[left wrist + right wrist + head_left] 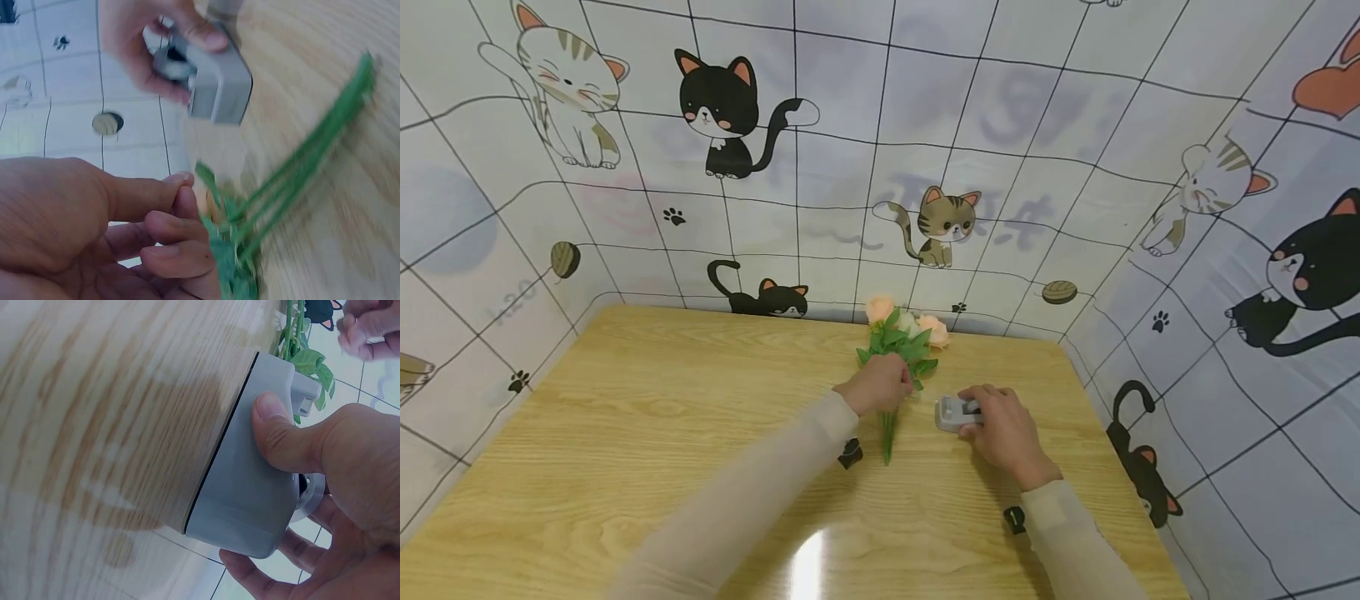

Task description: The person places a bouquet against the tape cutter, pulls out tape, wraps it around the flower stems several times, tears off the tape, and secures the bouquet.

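Note:
A bunch of flowers [887, 340] with peach and pale blooms lies on the table, its green stems [306, 165] pointing toward me. Over the stems is my left hand [878, 383]; its thumb and index fingertips [181, 181] meet, the other fingers curled. I cannot make out anything between them. To the right, my right hand [1006, 423] grips a grey tape dispenser [951, 413], thumb pressed on its side and fingers round the far side. The dispenser's dark base edge lies at the tabletop in the right wrist view. Part of the roll [310, 495] shows behind the thumb.
The wooden table [647, 400] meets a cloth wall [835, 167] printed with cats and a grid at the back, with more cloth at both sides. Small black devices [850, 452] sit under both wrists.

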Demonstrator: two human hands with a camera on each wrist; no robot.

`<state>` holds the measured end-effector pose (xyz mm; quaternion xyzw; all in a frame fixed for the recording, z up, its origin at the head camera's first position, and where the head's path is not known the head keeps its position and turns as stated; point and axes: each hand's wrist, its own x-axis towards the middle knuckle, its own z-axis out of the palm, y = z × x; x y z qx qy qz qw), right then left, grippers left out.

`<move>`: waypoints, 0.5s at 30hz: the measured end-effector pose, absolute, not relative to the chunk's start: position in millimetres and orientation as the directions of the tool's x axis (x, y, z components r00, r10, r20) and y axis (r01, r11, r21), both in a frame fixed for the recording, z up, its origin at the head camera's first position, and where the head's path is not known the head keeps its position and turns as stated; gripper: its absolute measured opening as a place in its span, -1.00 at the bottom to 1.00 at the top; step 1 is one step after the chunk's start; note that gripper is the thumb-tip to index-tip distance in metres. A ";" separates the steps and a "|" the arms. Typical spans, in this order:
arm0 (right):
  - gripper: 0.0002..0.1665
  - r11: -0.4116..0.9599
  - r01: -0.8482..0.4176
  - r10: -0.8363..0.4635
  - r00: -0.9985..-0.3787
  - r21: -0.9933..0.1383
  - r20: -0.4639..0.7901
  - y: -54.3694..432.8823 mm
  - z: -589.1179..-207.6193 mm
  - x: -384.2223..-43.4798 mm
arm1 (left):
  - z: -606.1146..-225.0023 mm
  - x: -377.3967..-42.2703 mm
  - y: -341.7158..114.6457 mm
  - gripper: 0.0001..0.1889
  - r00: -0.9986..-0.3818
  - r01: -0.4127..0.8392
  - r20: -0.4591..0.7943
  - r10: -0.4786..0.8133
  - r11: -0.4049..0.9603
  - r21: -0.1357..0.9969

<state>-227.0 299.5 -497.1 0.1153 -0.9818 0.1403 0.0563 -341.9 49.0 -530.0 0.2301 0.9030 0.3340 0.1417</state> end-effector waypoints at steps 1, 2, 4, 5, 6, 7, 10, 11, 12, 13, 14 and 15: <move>-0.33 0.934 -0.243 -0.212 -0.967 -0.260 0.142 299.7 -496.8 -226.9 | -520.3 -337.8 41.6 -0.50 -0.853 0.301 -0.127 0.507 0.675 0.673; -0.33 0.934 -0.244 -0.214 -0.967 -0.259 0.141 299.5 -497.0 -226.9 | -507.0 -331.0 33.1 -0.45 -0.848 0.282 -0.153 0.508 0.676 0.680; -0.33 0.934 -0.247 -0.217 -0.966 -0.257 0.140 299.2 -497.5 -227.0 | -486.5 -318.9 17.4 -0.38 -0.847 0.262 -0.168 0.504 0.671 0.694; -0.34 0.935 -0.247 -0.217 -0.966 -0.256 0.139 298.9 -497.5 -226.9 | -473.5 -311.2 11.6 -0.34 -0.849 0.236 -0.193 0.491 0.680 0.694; -0.34 0.935 -0.246 -0.216 -0.966 -0.255 0.140 298.7 -497.3 -226.7 | -465.9 -307.0 6.1 -0.33 -0.851 0.228 -0.202 0.486 0.686 0.691; -0.34 0.936 -0.243 -0.214 -0.967 -0.255 0.139 298.4 -497.1 -226.5 | -458.0 -303.2 2.7 -0.33 -0.852 0.199 -0.231 0.470 0.698 0.688; -0.34 0.938 -0.236 -0.207 -0.969 -0.252 0.138 298.1 -496.7 -226.0 | -474.5 -315.3 -5.3 -0.41 -0.855 0.210 -0.229 0.466 0.714 0.668; -0.34 0.939 -0.234 -0.205 -0.969 -0.253 0.136 298.0 -496.5 -225.8 | -488.9 -325.3 -7.8 -0.46 -0.853 0.216 -0.220 0.473 0.704 0.677; -0.34 0.939 -0.233 -0.204 -0.969 -0.253 0.136 297.9 -496.3 -225.6 | -507.2 -338.6 -9.6 -0.49 -0.845 0.221 -0.221 0.487 0.695 0.684; -0.34 0.939 -0.233 -0.204 -0.970 -0.252 0.135 297.7 -496.3 -225.5 | -527.6 -353.0 -10.9 -0.50 -0.837 0.225 -0.219 0.502 0.680 0.698; -0.35 0.939 -0.233 -0.204 -0.970 -0.253 0.135 297.3 -496.1 -225.2 | -544.5 -364.4 -12.0 -0.49 -0.830 0.236 -0.214 0.515 0.671 0.703; -0.35 0.939 -0.234 -0.204 -0.969 -0.254 0.137 296.9 -496.0 -224.9 | -560.4 -374.5 -13.2 -0.48 -0.825 0.243 -0.208 0.526 0.661 0.710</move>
